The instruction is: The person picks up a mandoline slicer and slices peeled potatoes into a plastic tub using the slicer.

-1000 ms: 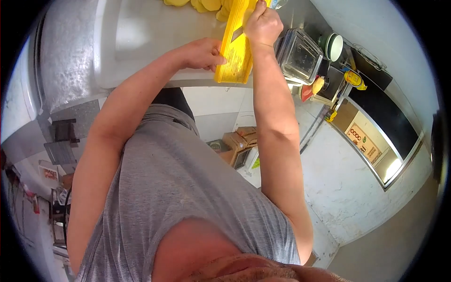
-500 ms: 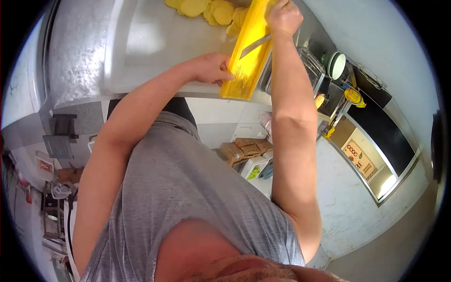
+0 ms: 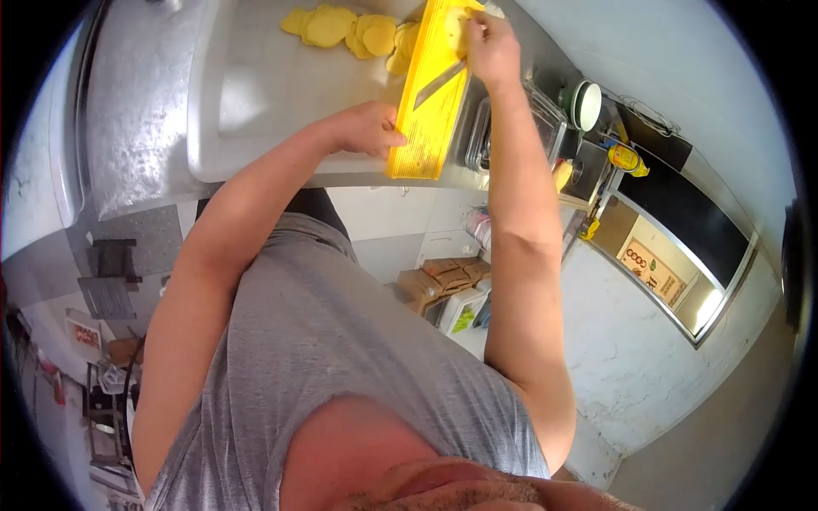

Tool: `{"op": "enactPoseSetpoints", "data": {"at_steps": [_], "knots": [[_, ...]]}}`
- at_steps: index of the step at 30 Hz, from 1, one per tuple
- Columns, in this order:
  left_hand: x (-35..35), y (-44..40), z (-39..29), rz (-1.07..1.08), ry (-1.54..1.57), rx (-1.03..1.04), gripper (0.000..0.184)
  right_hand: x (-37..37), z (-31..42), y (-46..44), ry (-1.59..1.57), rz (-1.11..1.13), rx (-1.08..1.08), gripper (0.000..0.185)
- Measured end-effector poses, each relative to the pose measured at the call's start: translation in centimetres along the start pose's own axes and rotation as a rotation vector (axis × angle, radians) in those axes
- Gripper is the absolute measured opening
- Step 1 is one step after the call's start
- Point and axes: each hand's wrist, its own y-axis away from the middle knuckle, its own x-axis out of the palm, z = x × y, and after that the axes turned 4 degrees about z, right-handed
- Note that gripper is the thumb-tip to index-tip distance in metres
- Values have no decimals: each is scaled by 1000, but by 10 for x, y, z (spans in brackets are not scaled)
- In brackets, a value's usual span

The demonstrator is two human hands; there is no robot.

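My left hand (image 3: pixel 373 129) is closed on the near left edge of a yellow mandoline slicer (image 3: pixel 423 140), which stands slanted over a pale tray (image 3: pixel 198 140). A metal blade (image 3: pixel 440 83) runs diagonally across the slicer. Higher up, my right hand (image 3: pixel 496 49) pinches a pale yellow potato (image 3: pixel 457 32) against the slicer's face, above the blade. The fingers partly cover the potato. Overlapping potato slices (image 3: pixel 328 25) lie in the tray along the slicer's left side, some of them partly hidden behind it.
Right of the slicer, a clear rectangular container (image 3: pixel 479 140) sits on the metal counter (image 3: pixel 141 111). Beyond my right forearm are a white bowl with a green outside (image 3: pixel 586 106) and a yellow bottle (image 3: pixel 627 159). Cardboard (image 3: pixel 452 277) is stacked below the counter.
My right hand has come down slightly along the slicer, and the potato beneath it now shows. The whole scene has shifted left in view. My left hand keeps its hold.
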Motion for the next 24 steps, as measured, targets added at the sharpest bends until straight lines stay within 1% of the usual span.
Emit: {"op": "enactPoseSetpoints", "data": {"at_steps": [2,3,6,8,9,12,15,18,19,22,23,24], "knots": [[0,1,0,-5,-21,3,32,4,5,14,60,3,-200,28],[2,3,-2,-7,-14,3,32,8,1,24,144,-38,-330,25],[2,8,-7,-9,6,4,34,6,20,71,100,-97,-276,15],[1,6,-6,21,23,-9,35,2,30,104,62,-61,-217,15],[2,5,-5,11,20,-15,35,0,38,121,81,-46,-177,15],[1,3,-2,-16,-1,-25,36,2,52,167,6,-61,-28,17],[0,-1,-1,-27,-9,-18,36,8,57,199,-21,-106,34,20],[1,-2,4,-35,16,-19,34,13,65,223,105,-131,17,22],[0,-2,4,-32,12,-13,34,17,63,232,151,-107,3,29],[-1,-2,4,-10,-7,-23,36,24,69,248,186,-146,-23,40],[-2,-1,3,-3,-16,-31,36,30,67,253,230,-168,-48,51],[-2,-1,3,-9,-16,-29,36,32,65,256,246,-168,-61,52]]}}
